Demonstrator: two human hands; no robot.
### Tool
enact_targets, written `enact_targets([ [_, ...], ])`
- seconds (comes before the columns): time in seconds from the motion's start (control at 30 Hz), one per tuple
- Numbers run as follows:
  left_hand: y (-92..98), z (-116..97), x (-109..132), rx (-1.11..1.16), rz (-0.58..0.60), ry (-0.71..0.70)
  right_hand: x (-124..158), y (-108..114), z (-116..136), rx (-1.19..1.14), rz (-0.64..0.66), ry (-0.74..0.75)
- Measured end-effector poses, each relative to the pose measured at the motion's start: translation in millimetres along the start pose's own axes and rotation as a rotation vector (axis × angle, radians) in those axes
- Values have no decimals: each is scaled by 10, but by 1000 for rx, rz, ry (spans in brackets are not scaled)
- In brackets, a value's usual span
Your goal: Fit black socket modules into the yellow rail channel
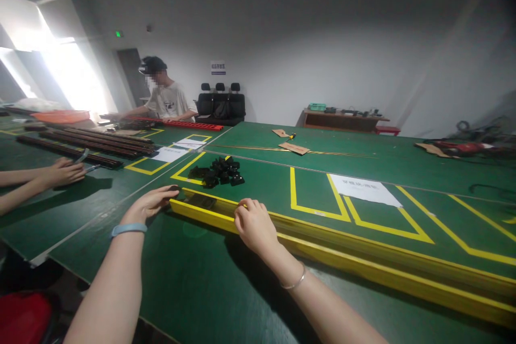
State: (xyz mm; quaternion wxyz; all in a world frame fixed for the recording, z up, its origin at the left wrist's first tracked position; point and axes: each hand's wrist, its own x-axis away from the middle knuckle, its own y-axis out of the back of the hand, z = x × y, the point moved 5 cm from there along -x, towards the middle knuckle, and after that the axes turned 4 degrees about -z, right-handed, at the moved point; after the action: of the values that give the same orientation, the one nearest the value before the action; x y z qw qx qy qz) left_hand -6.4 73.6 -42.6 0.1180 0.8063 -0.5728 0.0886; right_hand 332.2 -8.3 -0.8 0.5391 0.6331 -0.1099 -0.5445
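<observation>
A person's two hands work at a long yellow channel (342, 262) lying across a green counter (193, 279). The right hand (256, 220) is closed over the channel's near wall, fingers curled at its edge; the left hand (155, 201), fingers extended, is at the far-left end beside a small black piece (173, 188), though the view is too soft to tell whether it is gripped. Just beyond that end sits a pile of black parts (220, 172), near yellow tape outlines (320, 213) and a white sheet (365, 190) of paper. To the left, a co-worker's hands (66, 172) hold a metal tool beside long dark bars (100, 142). Farther back, thin rods and cardboard pieces (294, 148) lie on the counter, and a person in a cap (169, 99) stands behind a red frame (189, 124). Black seats (221, 105) and a low wooden shelf (346, 118) stand near the wall.
</observation>
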Motion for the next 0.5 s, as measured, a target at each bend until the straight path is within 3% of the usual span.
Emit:
enact_targets([
  [0.23,-9,34,-27,18,35,22,1,14,5,-1,-9,1],
  [0.5,15,34,-84,-12,-19,-37,1,5,18,7,1,-2],
])
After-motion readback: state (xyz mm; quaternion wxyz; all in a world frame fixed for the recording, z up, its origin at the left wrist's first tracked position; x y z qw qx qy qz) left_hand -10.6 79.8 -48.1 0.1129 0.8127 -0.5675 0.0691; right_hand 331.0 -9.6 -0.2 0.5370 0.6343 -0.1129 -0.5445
